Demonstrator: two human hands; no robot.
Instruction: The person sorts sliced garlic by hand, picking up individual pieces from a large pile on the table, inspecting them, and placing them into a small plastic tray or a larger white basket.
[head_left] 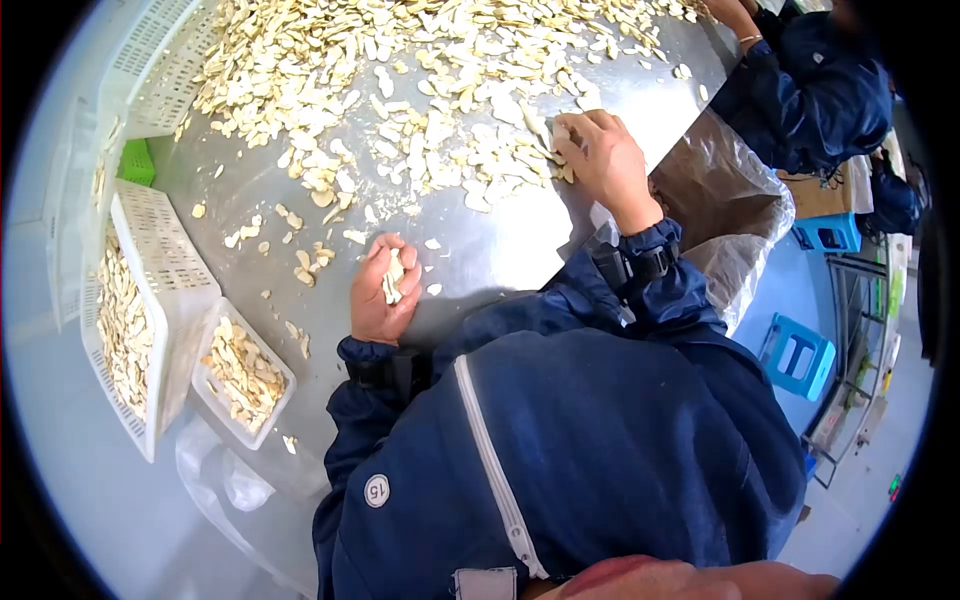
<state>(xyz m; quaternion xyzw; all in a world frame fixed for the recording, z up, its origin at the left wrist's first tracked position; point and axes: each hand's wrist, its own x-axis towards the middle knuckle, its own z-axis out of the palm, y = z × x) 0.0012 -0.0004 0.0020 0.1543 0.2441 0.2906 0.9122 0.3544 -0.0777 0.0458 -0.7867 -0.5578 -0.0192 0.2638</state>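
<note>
Slices [400, 80] covered the table [500, 250]. Left hand [383, 292] curled around a few; right hand [605, 160] pinched one at the heap's edge. Two baskets [165, 265] held more.

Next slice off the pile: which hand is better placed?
Right. The right hand lies on the edge of the pile of pale slices, fingers touching it. The left hand sits back from it, curled around a few slices.
</note>
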